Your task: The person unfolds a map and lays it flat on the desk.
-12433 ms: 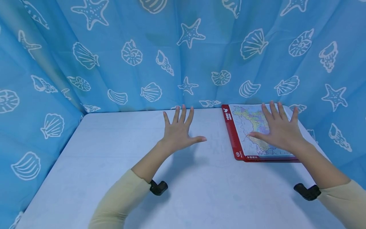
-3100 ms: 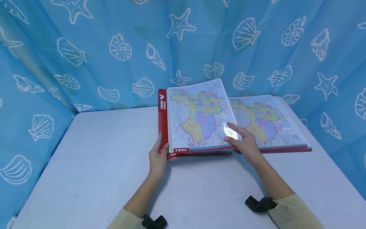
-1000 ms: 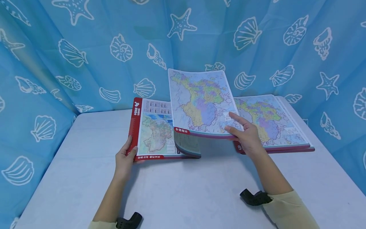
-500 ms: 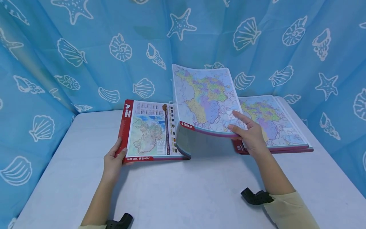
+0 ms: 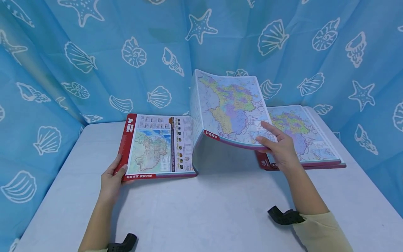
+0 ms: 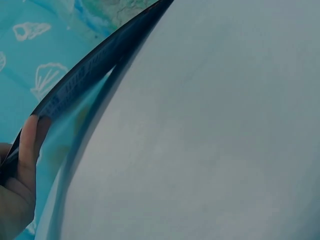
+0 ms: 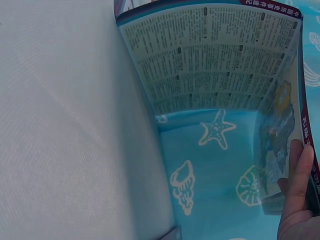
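Note:
A folding laminated map (image 5: 231, 108) is spread partly unfolded above the table, its panels joined by bent folds. My left hand (image 5: 110, 183) grips the red left edge of its left panel (image 5: 151, 150), thumb on top and fingers underneath. At the lower right corner of the raised right panel, my right hand (image 5: 281, 148) pinches the map between thumb and fingers. Between the two panels a middle section (image 5: 197, 115) slopes upward. From below, the right wrist view shows the map's underside (image 7: 210, 60) covered in printed text, with the right hand (image 7: 297, 192) at its edge.
Another folded map (image 5: 315, 147), with red edging and at least one more layer beneath, lies at the right of the white table (image 5: 220, 210). A blue curtain (image 5: 220, 35) with white shell drawings hangs behind. Black devices (image 5: 284, 215) sit at both wrists.
Long before, both hands were spread with nothing held. Since then they have taken the map from the right. Lately my left hand has drawn its panel leftward, unfolding it; the right has shifted slightly right.

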Available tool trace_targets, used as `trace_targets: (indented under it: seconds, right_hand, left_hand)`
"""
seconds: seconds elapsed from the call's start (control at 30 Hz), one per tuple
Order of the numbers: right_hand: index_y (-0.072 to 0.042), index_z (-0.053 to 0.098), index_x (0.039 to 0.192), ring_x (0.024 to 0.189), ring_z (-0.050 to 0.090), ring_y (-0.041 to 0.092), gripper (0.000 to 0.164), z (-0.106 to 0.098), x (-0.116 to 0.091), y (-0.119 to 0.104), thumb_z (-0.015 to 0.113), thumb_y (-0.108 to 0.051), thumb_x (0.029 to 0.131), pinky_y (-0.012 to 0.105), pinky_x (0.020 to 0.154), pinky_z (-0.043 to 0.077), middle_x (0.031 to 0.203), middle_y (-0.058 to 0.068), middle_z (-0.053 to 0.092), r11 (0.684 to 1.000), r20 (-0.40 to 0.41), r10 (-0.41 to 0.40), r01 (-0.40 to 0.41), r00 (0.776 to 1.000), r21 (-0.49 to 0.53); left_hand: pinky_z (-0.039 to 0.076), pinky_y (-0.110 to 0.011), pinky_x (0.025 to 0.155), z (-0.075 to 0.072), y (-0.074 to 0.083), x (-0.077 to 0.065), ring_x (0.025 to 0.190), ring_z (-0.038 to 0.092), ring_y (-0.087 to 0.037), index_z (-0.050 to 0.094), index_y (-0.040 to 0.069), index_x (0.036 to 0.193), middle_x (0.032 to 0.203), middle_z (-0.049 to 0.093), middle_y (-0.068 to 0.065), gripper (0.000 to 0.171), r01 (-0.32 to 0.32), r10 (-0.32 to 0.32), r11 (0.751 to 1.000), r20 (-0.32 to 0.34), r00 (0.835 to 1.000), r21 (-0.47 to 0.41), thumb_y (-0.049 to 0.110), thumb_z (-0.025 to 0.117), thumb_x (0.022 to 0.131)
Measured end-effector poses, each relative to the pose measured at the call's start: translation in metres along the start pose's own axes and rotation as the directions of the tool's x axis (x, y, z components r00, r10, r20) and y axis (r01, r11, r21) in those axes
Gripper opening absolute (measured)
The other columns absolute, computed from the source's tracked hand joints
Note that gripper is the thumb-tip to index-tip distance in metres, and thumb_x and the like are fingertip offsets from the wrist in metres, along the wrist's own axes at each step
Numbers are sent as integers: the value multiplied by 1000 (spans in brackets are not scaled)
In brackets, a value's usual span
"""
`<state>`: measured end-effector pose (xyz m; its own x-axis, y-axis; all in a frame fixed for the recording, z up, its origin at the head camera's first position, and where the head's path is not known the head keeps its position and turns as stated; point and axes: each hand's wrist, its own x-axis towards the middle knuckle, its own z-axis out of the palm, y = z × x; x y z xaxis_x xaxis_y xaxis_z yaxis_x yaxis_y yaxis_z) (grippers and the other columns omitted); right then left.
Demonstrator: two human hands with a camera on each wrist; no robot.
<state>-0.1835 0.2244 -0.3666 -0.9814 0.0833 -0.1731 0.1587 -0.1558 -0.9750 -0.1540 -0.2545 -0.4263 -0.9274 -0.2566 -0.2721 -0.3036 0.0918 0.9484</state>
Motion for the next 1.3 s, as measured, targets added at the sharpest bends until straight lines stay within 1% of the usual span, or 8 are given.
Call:
trace_targets:
  seconds: [0.17, 0.27, 0.47, 0.63, 0.77, 0.9, 1.13, 1.3]
  right_hand:
    - [-19, 48, 140, 85, 68, 5, 67, -1, 1, 1, 77, -23, 79, 16, 75, 53, 116, -8, 59, 999, 4, -2, 2, 1000, 49]
    - [-19, 49, 139, 84, 69, 6, 66, -2, 1, 2, 77, -22, 79, 17, 73, 53, 110, -11, 62, 998, -2, -5, 5, 1000, 55]
    - [-16, 47, 140, 81, 68, 6, 68, -4, 2, 3, 77, -21, 79, 17, 67, 54, 114, -9, 59, 998, 6, -15, 14, 1000, 55]
    - [-15, 47, 141, 80, 68, 6, 69, -6, 4, 5, 77, -22, 79, 17, 69, 54, 114, -9, 60, 999, 10, -6, 6, 1000, 41]
    - [-15, 47, 141, 77, 67, 4, 68, -6, 6, 8, 77, -22, 80, 16, 68, 53, 135, 0, 51, 1000, 12, -5, 4, 1000, 17]
    - [-14, 46, 141, 71, 64, 2, 68, -6, 8, 10, 76, -20, 81, 15, 65, 53, 150, 4, 35, 1000, 22, -3, 3, 1000, -8]
    - [-16, 48, 140, 78, 68, 4, 67, -8, 11, 15, 77, -21, 80, 16, 72, 53, 123, -5, 55, 1000, 24, 8, -8, 1000, 3]
    - [-14, 46, 141, 79, 67, 3, 67, -7, 13, 20, 75, -21, 81, 15, 73, 53, 133, -3, 50, 1000, 36, 2, -2, 999, -13]
  left_hand:
    - [54, -22, 75, -16, -2, 5, 107, 48, -8, 17, 45, 147, 155, 18, -9, 69, 13, -12, 1000, -21, 1000, 26, 41, 58, 91]
    - [54, -21, 75, -25, -3, 8, 106, 47, -7, 18, 47, 145, 156, 16, -9, 70, 28, -27, 999, -37, 999, 28, 43, 60, 89]
    - [55, -22, 73, -42, -6, 15, 99, 50, -5, 20, 46, 145, 157, 14, -9, 68, 83, -82, 997, -71, 994, 5, 44, 59, 89]
    - [55, -21, 71, -53, -9, 18, 96, 49, -5, 23, 46, 145, 158, 11, -9, 66, 117, -115, 993, -110, 987, 10, 44, 58, 90]
    - [55, -20, 67, -60, -9, 19, 94, 50, -5, 26, 43, 146, 157, 14, -8, 69, 140, -146, 989, -156, 977, -50, 47, 61, 86]
    - [55, -20, 63, -67, -10, 20, 91, 52, -4, 33, 41, 144, 155, 20, -5, 70, 153, -186, 975, -217, 958, -160, 48, 64, 82]
    - [53, -17, 59, -76, -15, 20, 85, 57, -2, 49, 39, 136, 152, 30, 4, 59, 124, -244, 929, -326, 913, -349, 46, 66, 80]
    - [51, -12, 57, -80, -15, 19, 99, 55, -1, 51, 38, 134, 153, 28, 8, 57, 85, -273, 893, -382, 883, -442, 46, 65, 79]
